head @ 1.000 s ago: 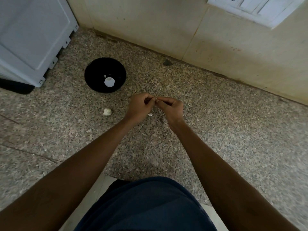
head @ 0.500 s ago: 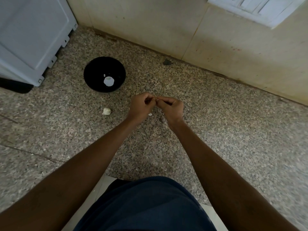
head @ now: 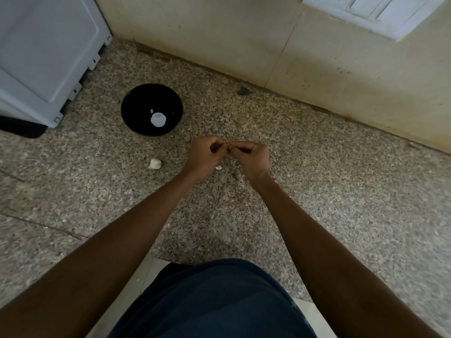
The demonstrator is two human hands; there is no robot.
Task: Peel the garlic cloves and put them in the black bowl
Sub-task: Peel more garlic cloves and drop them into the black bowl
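My left hand [head: 206, 152] and my right hand [head: 251, 156] meet fingertip to fingertip above the granite counter, fingers curled. They pinch something small between them, a garlic clove that the fingers hide. The black bowl [head: 136, 93] stands to the upper left of my hands, with a peeled white clove [head: 158, 119] in its bottom. A garlic piece [head: 155, 163] lies on the counter left of my left hand. A small white scrap of peel [head: 218, 167] lies just below my hands.
A white appliance [head: 41, 52] stands at the far left by the bowl. The tiled wall [head: 244, 40] runs along the back with a switch panel [head: 373, 11] at top right. A dark spot [head: 243, 91] marks the counter by the wall.
The hands stay joined at the fingertips with only tiny finger movement. The view has shifted slightly.
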